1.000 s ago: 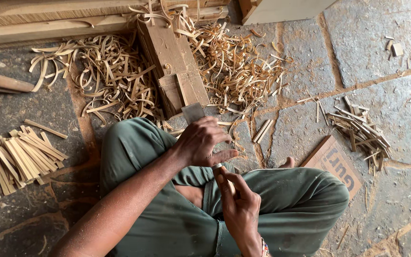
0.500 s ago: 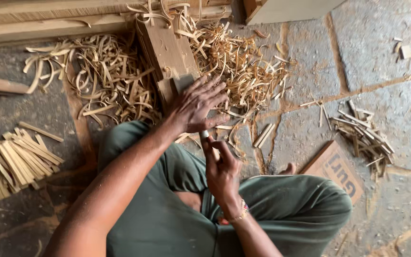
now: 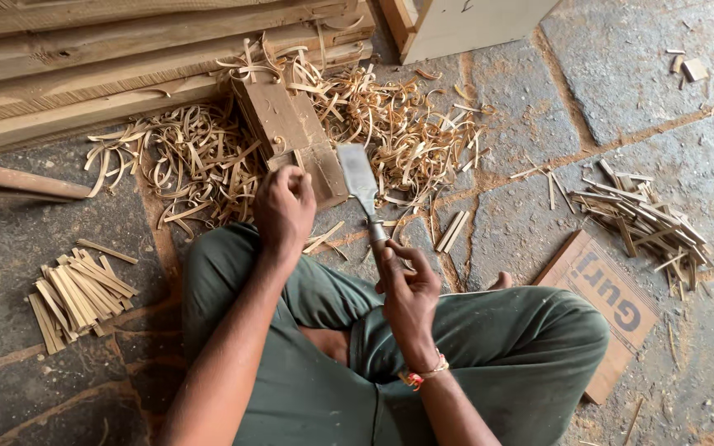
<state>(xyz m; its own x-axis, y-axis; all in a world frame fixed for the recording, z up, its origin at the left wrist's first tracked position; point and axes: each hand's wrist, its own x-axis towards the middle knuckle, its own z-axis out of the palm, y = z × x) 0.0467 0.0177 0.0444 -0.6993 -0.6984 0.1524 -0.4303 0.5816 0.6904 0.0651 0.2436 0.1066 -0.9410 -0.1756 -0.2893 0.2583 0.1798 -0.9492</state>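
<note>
Right hand (image 3: 406, 285) pinching broad chisel (image 3: 359, 183) at the handle, blade over wooden block (image 3: 291, 136) on the floor. Left hand (image 3: 284, 206) clenched beside it, contents hidden. Best kept steady, edge away from knees, shavings (image 3: 390, 124) cleared.

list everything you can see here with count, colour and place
chisel: one, grey flat blade, held upright above the lap
wood block: one, brown, on the floor ahead of the knees
shavings: many, pale tan curls, around the block
stick pile: one heap, light wood, floor at left
stick scraps: one loose heap, tan, floor at right
planks: several, brown, along the top left
cardboard piece: one, brown, by the right knee
stone floor: grey slabs
trousers: green, legs crossed
left hand: closed, at the block
right hand: fingers around the chisel handle
</note>
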